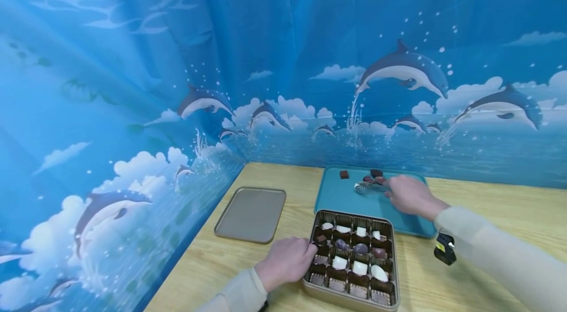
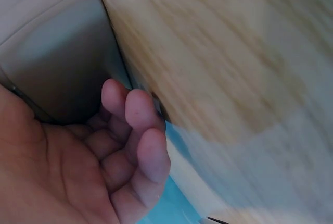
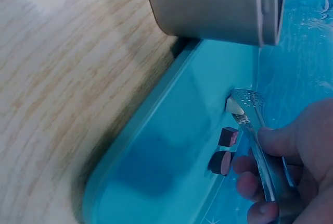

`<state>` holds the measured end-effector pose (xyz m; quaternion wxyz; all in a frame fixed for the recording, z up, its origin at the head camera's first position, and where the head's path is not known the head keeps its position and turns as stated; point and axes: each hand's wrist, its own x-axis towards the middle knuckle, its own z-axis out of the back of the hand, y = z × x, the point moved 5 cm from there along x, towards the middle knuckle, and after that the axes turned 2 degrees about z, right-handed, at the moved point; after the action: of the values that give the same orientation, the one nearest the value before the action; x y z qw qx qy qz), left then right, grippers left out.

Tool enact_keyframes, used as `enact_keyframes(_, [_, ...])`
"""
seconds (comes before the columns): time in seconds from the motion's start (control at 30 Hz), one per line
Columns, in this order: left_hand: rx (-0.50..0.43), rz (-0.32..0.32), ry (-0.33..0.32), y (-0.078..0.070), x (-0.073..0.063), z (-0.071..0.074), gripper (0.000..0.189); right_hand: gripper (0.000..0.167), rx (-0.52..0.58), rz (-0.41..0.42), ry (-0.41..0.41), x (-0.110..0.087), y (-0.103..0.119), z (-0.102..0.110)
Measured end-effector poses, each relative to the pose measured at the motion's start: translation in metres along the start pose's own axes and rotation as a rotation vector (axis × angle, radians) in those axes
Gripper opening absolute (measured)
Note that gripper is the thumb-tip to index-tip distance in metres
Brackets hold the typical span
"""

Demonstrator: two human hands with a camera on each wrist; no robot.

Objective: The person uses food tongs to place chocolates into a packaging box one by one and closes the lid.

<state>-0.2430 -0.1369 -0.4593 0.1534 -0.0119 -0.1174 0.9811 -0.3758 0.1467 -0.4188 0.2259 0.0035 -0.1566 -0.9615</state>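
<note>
My right hand (image 1: 409, 195) holds metal tongs (image 3: 255, 140) over the blue tray (image 1: 336, 199). Between the tongs' perforated tips is a small white chocolate (image 3: 234, 106). Near them on the tray lie a dark square chocolate (image 3: 228, 136) and a round dark one with a pink face (image 3: 220, 162). At the left side of a compartmented metal tin (image 1: 395, 272), my left hand (image 1: 288, 259) grips the edge; its other fingers curl beside the wall in the left wrist view. White, purple and brown chocolates (image 1: 340, 263) sit in the tin's rows of brown cups.
A flat metal lid (image 1: 252, 214) lies on the wooden table (image 1: 195, 263) left of the tin. Another brown chocolate (image 1: 344, 174) rests at the tray's far left. The tin stands against the tray's near edge. A dolphin-printed curtain (image 1: 283, 56) closes off the back and left.
</note>
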Motion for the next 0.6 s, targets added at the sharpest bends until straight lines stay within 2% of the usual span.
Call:
enact_keyframes(0.27, [0.010, -0.001, -0.007, 0.000, 0.000, -0.001, 0.052, 0.035, 0.015, 0.048, -0.046, -0.022, 0.016, 0.017])
enact_keyframes(0.6, [-0.004, 0.014, 0.022, 0.001, 0.002, -0.002, 0.052, 0.036, -0.020, 0.149, -0.073, -0.058, 0.047, 0.037])
